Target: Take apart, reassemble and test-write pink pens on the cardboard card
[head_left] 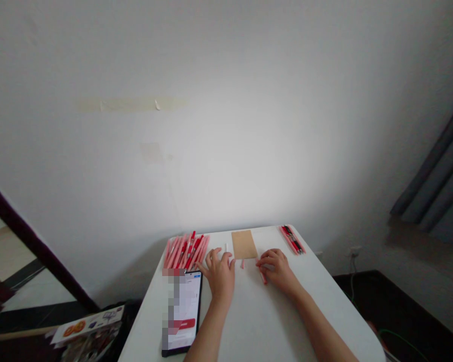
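- So the left hand (221,275) is open, palm down with fingers spread, just beside the pile at the desk's far left corner.
- Right hand (281,272) has its fingers bent over a slim red-and-pink stick (263,278), out toward the desk's far edge. Fingertips look to be on it; can't tell if it's actually pinched.
- That pile is a bunch of slim pink and red sticks (186,251), lying loosely side by side.
- Flat tan rectangular card (244,245) by the middle of the far edge, small pink piece (242,264) just on the near side of it.
- Thin white stick (227,247) between the card and the left hand.
- Far right corner: a few pink, red and black sticks (292,240).
- Black-framed phone (184,306), screen lit, along the left edge of the white desk (252,322).
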Available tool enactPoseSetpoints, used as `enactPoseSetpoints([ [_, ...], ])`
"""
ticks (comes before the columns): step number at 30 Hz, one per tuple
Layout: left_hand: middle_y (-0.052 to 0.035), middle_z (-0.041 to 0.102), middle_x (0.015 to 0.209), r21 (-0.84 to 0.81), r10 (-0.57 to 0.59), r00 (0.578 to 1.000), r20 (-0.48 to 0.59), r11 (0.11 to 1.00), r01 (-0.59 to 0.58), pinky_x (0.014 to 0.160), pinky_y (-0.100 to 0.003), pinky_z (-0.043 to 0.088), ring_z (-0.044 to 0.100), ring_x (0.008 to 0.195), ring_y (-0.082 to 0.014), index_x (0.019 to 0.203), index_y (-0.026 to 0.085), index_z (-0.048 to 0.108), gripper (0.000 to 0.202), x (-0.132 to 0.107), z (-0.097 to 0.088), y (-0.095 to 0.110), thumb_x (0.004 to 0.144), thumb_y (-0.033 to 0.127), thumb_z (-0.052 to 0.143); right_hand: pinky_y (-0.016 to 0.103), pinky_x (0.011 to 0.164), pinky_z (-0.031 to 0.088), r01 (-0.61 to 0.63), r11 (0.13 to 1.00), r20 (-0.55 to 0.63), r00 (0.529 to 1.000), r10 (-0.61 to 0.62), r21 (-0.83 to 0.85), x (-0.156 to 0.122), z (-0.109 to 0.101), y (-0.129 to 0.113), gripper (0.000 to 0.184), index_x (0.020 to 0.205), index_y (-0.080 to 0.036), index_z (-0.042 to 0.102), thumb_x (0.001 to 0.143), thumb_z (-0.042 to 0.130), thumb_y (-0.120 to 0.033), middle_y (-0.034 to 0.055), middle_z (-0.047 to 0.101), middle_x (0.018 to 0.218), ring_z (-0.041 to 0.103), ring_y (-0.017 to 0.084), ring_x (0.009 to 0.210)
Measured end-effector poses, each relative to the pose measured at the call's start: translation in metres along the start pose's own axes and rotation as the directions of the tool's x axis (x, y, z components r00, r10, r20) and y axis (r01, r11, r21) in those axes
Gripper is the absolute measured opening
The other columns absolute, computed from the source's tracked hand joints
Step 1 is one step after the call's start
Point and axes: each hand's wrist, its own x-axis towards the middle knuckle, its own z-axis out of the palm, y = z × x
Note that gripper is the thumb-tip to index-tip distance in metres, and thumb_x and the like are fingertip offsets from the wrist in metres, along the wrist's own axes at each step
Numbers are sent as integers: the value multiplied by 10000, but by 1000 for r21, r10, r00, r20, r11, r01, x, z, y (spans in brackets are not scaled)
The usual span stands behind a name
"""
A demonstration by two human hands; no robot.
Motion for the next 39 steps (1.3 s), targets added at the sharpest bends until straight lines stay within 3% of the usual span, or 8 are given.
enactPoseSetpoints([
  [19,-82,542,1198,113,-45,999,10,993,44,1035,-662,219,423,1178,-300,988,269,677,230,0,2,-4,776,291,590,419,915,405,55,997,-13,998,-54,59,3,5,-11,186,936,-284,732,826,583,-280,45,697,985,545,247,1019],
  [25,-83,539,1200,140,-40,999,-6,989,41,1043,-670,209,408,1193,-299,991,268,673,230,-1,3,-5,779,296,588,412,897,412,-79,995,-123,990,72,-58,2,2,7,252,1000,-276,711,802,565,-223,54,694,1014,551,256,1016],
  [29,-87,548,1182,173,-48,999,-22,984,51,1042,-679,208,408,1194,-303,973,248,670,217,-1,4,-5,805,309,547,413,942,371,-190,969,-95,980,176,-159,1,-1,12,297,1048,-264,693,799,540,-210,41,671,1104,525,263,1079],
  [39,-108,577,1141,241,-52,997,-53,968,63,1051,-658,219,435,1166,-305,850,185,693,250,0,5,-4,832,326,487,386,940,373,-215,956,-74,976,204,-201,1,-2,10,308,1062,-263,678,798,524,-221,36,667,1127,531,243,1100],
])
